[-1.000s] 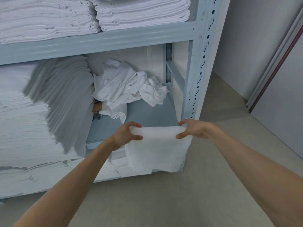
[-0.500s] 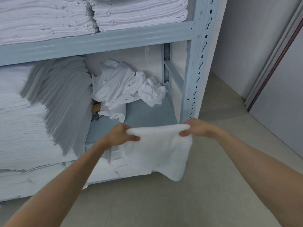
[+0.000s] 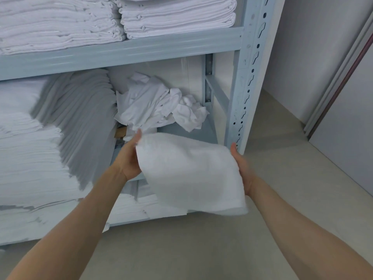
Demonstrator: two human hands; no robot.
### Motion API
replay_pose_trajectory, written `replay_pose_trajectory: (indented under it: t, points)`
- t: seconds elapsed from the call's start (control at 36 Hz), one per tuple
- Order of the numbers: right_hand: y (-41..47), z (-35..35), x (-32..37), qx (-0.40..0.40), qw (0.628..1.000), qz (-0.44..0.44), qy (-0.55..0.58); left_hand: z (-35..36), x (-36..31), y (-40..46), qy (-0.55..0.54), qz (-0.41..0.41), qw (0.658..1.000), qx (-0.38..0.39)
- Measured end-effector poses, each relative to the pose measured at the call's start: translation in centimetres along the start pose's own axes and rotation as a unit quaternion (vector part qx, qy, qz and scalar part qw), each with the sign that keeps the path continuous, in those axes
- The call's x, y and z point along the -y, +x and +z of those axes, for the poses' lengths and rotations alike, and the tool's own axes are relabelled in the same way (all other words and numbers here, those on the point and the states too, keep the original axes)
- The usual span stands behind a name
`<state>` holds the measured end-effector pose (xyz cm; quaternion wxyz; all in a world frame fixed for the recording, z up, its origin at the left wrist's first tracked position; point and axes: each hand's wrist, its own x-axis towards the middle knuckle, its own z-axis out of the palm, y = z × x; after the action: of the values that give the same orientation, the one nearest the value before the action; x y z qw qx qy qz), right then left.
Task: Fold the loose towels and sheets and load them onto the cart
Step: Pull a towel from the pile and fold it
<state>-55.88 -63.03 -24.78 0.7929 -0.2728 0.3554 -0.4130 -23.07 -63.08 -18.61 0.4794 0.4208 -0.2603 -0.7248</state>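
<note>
I hold a folded white towel [image 3: 189, 170] in the air in front of the middle shelf. My left hand [image 3: 130, 158] grips its left edge and my right hand [image 3: 241, 168] grips its right edge. Both thumbs lie along the sides, and the fingers are hidden under the cloth. The towel lies nearly flat, its near end sagging toward me. Behind it, a crumpled heap of loose white linen [image 3: 159, 106] sits at the back of the shelf.
The grey-blue metal rack [image 3: 248, 77] holds tall stacks of folded white linen [image 3: 40, 138] at the left and folded piles on the upper shelf [image 3: 175, 19]. Beige floor stretches to the right, up to a grey wall and door frame [image 3: 341, 87].
The towel hung down from its pinched top corners; now its lower part has swung up and forward and lies nearly flat. Both hands have turned to its sides and moved toward the shelf.
</note>
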Motion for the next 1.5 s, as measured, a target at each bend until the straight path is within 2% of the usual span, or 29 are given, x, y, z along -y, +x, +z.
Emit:
replay_pose_trajectory:
  t: [0.06,0.11,0.22,0.39,0.5,0.61,0.69,0.89,0.97,1.06,1.19,1.25,1.31,1.36,1.5]
  points:
    - [-0.1,0.0,0.1,0.009,1.000,0.011,-0.010,-0.3,1.1,0.2,-0.122,0.021,0.992,0.022]
    - [0.3,-0.1,0.4,0.014,0.999,0.037,-0.018,-0.1,2.6,0.6,-0.161,0.024,0.987,0.010]
    - [1.0,-0.3,0.5,-0.044,0.998,0.048,-0.024,0.2,5.2,1.1,-0.124,0.007,0.992,-0.010]
    - [2.0,-0.9,0.8,-0.115,0.993,-0.031,0.016,-0.2,6.2,0.9,-0.009,-0.043,0.999,0.012]
    - [2.1,-1.2,0.8,-0.119,0.993,0.006,0.015,0.5,6.9,0.6,0.061,-0.066,0.996,-0.027]
    - [1.3,-1.9,1.4,-0.076,0.992,0.083,-0.060,1.1,6.8,0.4,0.136,-0.052,0.988,-0.042]
    - [0.3,-2.3,2.0,-0.035,0.984,0.106,-0.136,0.7,6.5,0.0,0.167,-0.054,0.984,-0.032]
    - [0.3,-2.5,1.8,-0.046,0.939,0.087,-0.330,-0.7,5.7,-0.1,0.228,-0.053,0.972,-0.031]
    - [0.4,-2.4,1.8,-0.042,0.927,0.061,-0.368,-1.0,5.4,-0.4,0.244,-0.044,0.968,-0.030]
    - [0.3,-1.5,3.2,-0.027,0.934,0.018,-0.355,-1.0,4.0,-0.7,0.241,-0.003,0.970,-0.019]
    - [-0.2,0.5,6.0,-0.014,0.967,-0.107,-0.232,-0.5,0.2,-1.3,0.177,0.127,0.976,-0.011]
    - [-0.1,1.1,6.6,-0.020,0.971,-0.120,-0.204,-0.1,-1.0,-1.5,0.175,0.140,0.975,-0.007]
    - [0.4,1.7,6.8,-0.019,0.980,-0.082,-0.178,0.4,-1.7,-1.2,0.199,0.167,0.966,0.008]
    - [0.9,2.2,6.5,-0.030,0.984,-0.053,-0.166,0.4,-1.9,-0.8,0.182,0.163,0.970,0.006]
    - [1.5,1.7,4.6,-0.118,0.971,-0.085,-0.190,-1.5,-0.8,-0.1,0.152,0.106,0.981,-0.052]
